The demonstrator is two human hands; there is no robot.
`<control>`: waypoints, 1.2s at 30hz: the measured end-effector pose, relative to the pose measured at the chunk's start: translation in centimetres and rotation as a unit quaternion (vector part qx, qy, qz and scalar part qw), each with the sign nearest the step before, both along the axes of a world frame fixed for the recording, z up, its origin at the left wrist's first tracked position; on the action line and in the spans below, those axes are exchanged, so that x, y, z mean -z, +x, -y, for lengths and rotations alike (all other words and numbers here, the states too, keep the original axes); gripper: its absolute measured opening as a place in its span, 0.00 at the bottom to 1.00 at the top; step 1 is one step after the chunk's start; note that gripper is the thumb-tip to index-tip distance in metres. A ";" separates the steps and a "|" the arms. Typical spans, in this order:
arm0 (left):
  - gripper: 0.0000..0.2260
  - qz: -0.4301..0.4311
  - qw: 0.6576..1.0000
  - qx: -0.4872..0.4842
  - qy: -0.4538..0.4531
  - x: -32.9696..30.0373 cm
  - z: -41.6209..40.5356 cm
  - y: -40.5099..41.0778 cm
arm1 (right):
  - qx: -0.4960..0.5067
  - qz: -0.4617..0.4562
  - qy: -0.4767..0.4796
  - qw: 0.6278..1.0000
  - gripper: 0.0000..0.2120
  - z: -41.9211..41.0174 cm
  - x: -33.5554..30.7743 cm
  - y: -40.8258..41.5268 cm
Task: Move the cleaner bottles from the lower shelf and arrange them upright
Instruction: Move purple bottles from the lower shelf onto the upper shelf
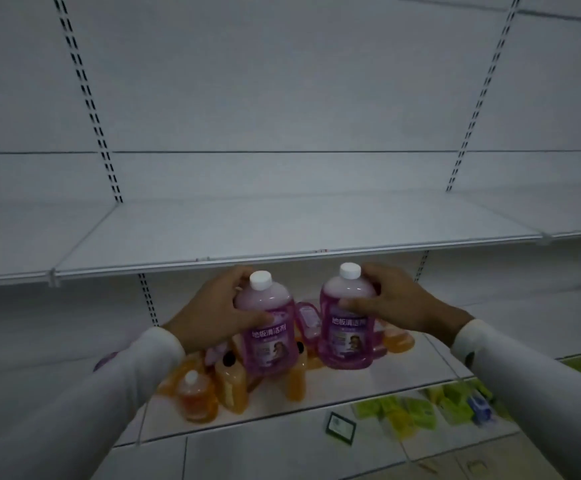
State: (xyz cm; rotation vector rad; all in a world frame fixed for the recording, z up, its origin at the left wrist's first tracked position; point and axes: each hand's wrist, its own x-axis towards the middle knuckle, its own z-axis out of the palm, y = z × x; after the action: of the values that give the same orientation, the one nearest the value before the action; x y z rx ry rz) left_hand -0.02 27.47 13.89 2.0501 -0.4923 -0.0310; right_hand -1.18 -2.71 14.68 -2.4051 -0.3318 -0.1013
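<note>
Left hand [218,308] fingers curled round the shoulder of the left purple bottle [270,327], thumb across its front just above the label; right hand [394,306] fingers wrapped round the upper body of the right purple bottle [347,322], thumb on its front. Both bottles held up in the air, side by side, near each other but not touching, just below the front lip of the upper shelf [282,230]. Long axis of each close to vertical, white caps up, labels facing the camera – left one tips slightly, cap leaning left. Both sleeves white. Surface: white metal shop shelving, slotted uprights on the back panel, dim light; the upper shelf is a flat white board running the whole width. Below and behind the hands, the lower shelf [403,382] carries a loose heap – orange bottles [228,386] in front and under the left bottle, some upright, some lying, one small orange bottle [193,398] with a white cap standing at the front left. More purple bottles [308,320] lie tipped in the gap between the two held ones, partly hidden. Another orange bottle [398,339] shows just right of the right purple bottle. Lower right, a further shelf level with green and yellow packs [420,410] – blurred – and a small dark-framed tag [340,427] at the shelf edge.
</note>
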 end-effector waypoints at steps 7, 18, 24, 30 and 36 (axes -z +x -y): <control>0.22 0.066 0.991 -0.026 -0.117 -9.4 -5.0 -2.1 | -0.018 0.090 -0.001 0.996 0.20 -5.6 -12.0 -1.4; 0.20 0.149 0.963 -0.149 -0.168 -16.8 -16.3 -2.2 | -0.184 0.159 0.041 0.969 0.22 -19.0 -20.5 6.4; 0.19 0.169 0.938 -0.261 -0.155 -16.2 -22.8 -3.4 | -0.299 0.150 0.064 0.940 0.22 -28.1 -19.6 11.3; 0.19 0.172 0.918 -0.328 -0.142 -15.3 -29.2 -3.3 | -0.345 0.127 0.075 0.927 0.22 -36.6 -18.2 14.4; 0.18 0.176 0.918 -0.322 -0.148 -14.3 -35.7 0.9 | -0.324 0.130 0.057 0.935 0.19 -42.3 -17.2 16.9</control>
State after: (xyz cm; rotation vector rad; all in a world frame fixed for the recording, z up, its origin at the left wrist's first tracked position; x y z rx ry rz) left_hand 0.92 63.15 28.15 1.8267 -0.0078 0.7735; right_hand 15.72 39.59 31.88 -2.0512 -1.1870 -0.1311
